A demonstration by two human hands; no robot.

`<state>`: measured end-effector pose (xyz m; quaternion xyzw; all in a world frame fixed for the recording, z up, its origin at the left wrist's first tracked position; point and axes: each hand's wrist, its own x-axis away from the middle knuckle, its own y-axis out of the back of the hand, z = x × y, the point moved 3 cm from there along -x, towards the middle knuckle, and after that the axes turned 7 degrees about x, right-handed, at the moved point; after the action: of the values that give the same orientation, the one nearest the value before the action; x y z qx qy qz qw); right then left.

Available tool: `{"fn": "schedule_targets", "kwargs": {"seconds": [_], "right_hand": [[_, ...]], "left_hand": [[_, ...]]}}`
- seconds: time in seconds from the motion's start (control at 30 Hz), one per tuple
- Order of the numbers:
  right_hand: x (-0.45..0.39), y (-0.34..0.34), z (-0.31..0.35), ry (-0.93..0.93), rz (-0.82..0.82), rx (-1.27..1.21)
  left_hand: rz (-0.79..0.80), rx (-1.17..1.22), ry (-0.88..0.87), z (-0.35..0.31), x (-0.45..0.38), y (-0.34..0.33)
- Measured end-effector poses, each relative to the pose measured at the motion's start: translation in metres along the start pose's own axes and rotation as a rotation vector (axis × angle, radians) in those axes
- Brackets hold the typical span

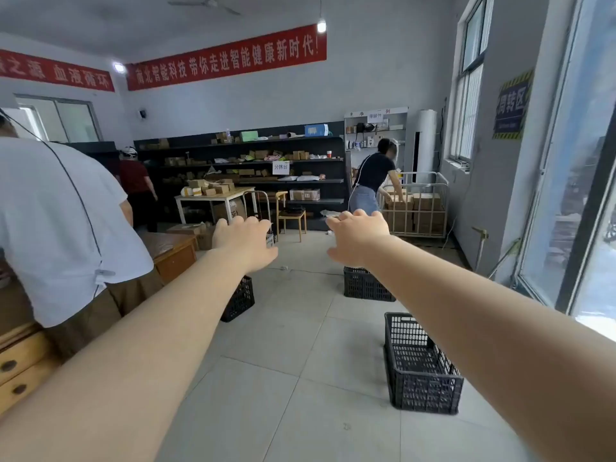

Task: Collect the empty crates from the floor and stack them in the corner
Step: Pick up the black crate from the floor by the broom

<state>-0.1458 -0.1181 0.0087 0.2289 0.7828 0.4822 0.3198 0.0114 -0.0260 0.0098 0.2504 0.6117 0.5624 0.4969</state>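
Three black plastic mesh crates stand apart on the grey tiled floor. The nearest crate (420, 368) is at the right, under my right forearm, and looks empty. A second crate (365, 285) sits further back, partly behind my right wrist. The third crate (240, 300) is at the left, half hidden by my left forearm. Both my arms are stretched out forward at chest height. My left hand (245, 241) and my right hand (358, 236) hold nothing, fingers loosely spread, well above the crates.
A person in a white shirt (56, 225) stands close at my left beside a wooden desk (173, 251). Further back are a person at a wire cage trolley (416, 208) of boxes, a yellow chair (291, 215), a white table and dark shelves. Windows line the right wall.
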Motion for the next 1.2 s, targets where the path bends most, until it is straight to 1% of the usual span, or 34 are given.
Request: {"fn": "schedule_targets", "kwargs": {"seconds": [0.2, 0.43, 0.5, 0.57, 0.7, 0.93, 1.1, 1.2], "right_hand": [[-0.080, -0.041, 0.007, 0.023, 0.076, -0.006], [-0.175, -0.083, 0.010, -0.013, 0.102, 0.011], [-0.214, -0.101, 0.017, -0.052, 0.118, 0.006], [-0.225, -0.107, 0.016, -0.059, 0.131, 0.009], [-0.285, -0.137, 0.016, -0.134, 0.157, -0.010], [-0.375, -0.191, -0.016, -0.228, 0.212, 0.004], [-0.443, -0.225, -0.050, -0.275, 0.196, 0.008], [-0.498, -0.247, -0.081, -0.293, 0.176, -0.002]], "left_hand": [[0.009, -0.073, -0.083, 0.003, -0.074, -0.033], [0.014, -0.076, -0.128, 0.031, -0.169, -0.083], [0.013, -0.052, -0.161, 0.045, -0.210, -0.104], [0.038, -0.057, -0.178, 0.046, -0.223, -0.114], [0.042, -0.051, -0.241, 0.054, -0.295, -0.152], [0.053, -0.033, -0.306, 0.045, -0.408, -0.203], [0.039, -0.028, -0.321, 0.033, -0.489, -0.230], [0.024, -0.023, -0.313, 0.020, -0.553, -0.246]]}}
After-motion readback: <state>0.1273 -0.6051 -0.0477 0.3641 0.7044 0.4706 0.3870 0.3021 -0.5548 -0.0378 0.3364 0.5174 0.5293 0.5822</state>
